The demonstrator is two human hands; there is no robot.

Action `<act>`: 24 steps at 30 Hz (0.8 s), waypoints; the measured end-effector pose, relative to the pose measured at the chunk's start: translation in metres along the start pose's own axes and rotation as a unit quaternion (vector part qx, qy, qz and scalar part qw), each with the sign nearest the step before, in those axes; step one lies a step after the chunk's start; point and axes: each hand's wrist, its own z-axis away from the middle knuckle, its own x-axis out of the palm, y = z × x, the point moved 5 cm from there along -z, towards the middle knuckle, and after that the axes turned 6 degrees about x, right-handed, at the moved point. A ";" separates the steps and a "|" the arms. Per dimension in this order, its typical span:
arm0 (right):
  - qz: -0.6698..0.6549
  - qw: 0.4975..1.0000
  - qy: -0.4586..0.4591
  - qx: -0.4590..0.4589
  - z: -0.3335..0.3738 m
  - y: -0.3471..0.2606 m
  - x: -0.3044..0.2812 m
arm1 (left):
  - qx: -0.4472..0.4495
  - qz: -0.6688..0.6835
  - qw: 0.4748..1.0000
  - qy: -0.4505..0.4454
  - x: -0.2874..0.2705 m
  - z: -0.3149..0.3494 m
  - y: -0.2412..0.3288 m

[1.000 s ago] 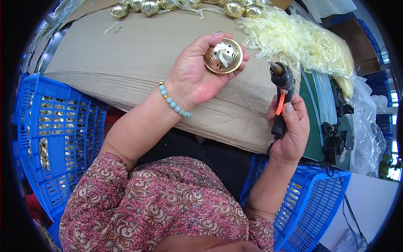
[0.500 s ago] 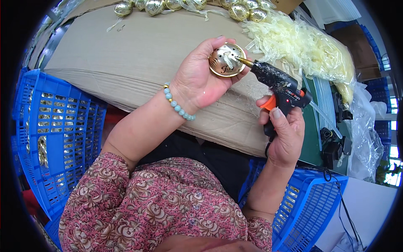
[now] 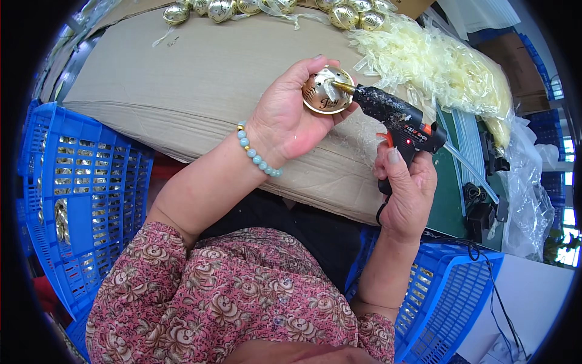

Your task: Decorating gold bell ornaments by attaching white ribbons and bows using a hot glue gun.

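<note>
- While your left hand (image 3: 290,115) grips the gold bell ornament (image 3: 328,90), fingers curled round its rim and thumb along its lower edge, the piece sits raised above the cardboard sheet (image 3: 182,85), open side tilted toward you.
- Your right hand (image 3: 407,188) is clenched round the grip of the black hot glue gun (image 3: 397,118), forefinger lying beside the orange trigger (image 3: 387,138); a small red light glows on the gun's body.
- Brass nozzle (image 3: 343,88): tip touching the inside of the bell ornament, just beside a pale strip lodged there.
- Beaded bracelet (image 3: 257,153): pale green beads, on your left wrist.
- Cardboard sheet: tan, laid across the work surface, spanning from upper left to beneath both hands.
- Row of finished gold bells (image 3: 227,8): along the far edge of the cardboard, near the top of the view, well apart from your hands.
- Heap of pale yellow plastic strips (image 3: 436,64): upper right, just behind the glue gun.
- Clear plastic bag (image 3: 527,194): crumpled, far right, beside the green mat (image 3: 451,200).
- Blue plastic crate (image 3: 79,200): at your left, with gold pieces visible through its slotted wall.
- Second blue crate (image 3: 448,291): at your lower right, under your right forearm; contents cannot be made out.
- Black cable (image 3: 497,297): trailing across the white surface at right.
- Floral sleeves (image 3: 242,291): pink patterned cloth, lower middle.
</note>
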 end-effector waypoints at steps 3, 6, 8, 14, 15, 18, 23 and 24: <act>0.011 1.000 0.008 -0.005 -0.003 0.001 -0.011 | -0.012 0.019 1.000 -0.015 0.002 0.000 -0.003; 0.051 0.997 0.053 -0.010 -0.007 -0.006 -0.034 | -0.026 0.019 0.999 -0.007 0.005 0.003 -0.001; 0.126 0.989 0.082 0.001 -0.010 -0.009 -0.067 | -0.025 0.015 1.000 -0.008 0.005 0.005 0.003; 0.729 0.571 0.337 -0.169 -0.001 -0.049 -0.093 | -0.008 -0.039 0.999 -0.023 -0.001 0.008 0.013; 0.729 0.571 0.337 -0.170 -0.004 -0.050 -0.088 | -0.005 -0.069 0.997 -0.039 -0.001 0.009 0.013; 0.604 0.721 0.175 -0.292 -0.026 -0.055 -0.030 | -0.025 -0.091 0.996 -0.009 -0.001 0.013 0.013; 0.619 0.710 0.043 -0.331 -0.083 -0.026 0.009 | -0.035 -0.086 0.995 -0.034 -0.003 0.013 0.017; 0.639 0.700 0.022 -0.318 -0.088 -0.020 0.010 | -0.037 -0.082 0.995 -0.031 -0.003 0.013 0.018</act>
